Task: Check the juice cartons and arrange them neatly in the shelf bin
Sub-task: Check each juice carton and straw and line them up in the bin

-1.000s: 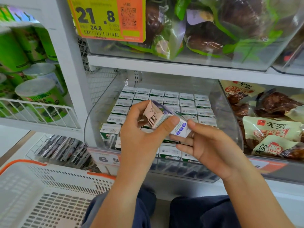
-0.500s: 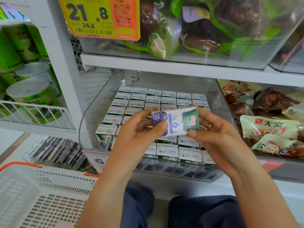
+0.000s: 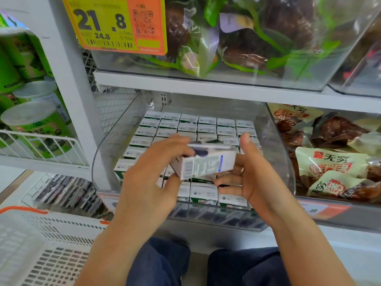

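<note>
Shelf bin (image 3: 274, 141): clear, curved front wall; cartons (image 3: 207, 129) packed in rows to the back edge, open room only above them and at the front left corner.
Held carton (image 3: 207, 165): above the bin's front rows, now turned from its coloured face to the printed barcode side — checking goes on, I judge.
Left hand (image 3: 150, 182): fingers curled round the carton's left end.
Right hand (image 3: 250, 176): fingers straight, cradling the right end — thumb up.
</note>
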